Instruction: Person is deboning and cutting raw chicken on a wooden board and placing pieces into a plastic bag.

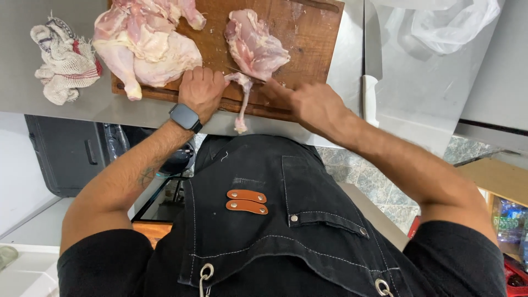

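Left hand [201, 91] is closing its grip on the bare leg bone [242, 104], steadying the chicken piece [254, 47] at upper centre on the cutting board [308, 44]. Right hand [314, 104] is gripping a knife [247, 75], largely hidden, at the joint.

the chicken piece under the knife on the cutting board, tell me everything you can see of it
The raw pale pink chicken piece lies flat on the brown wooden cutting board, right of a larger raw chicken portion. It is skinless and glossy, with whitish fat streaks. A thin bony end trails off it past the board's near edge. The left hand grips that end; the right hand holds a knife across the joint.
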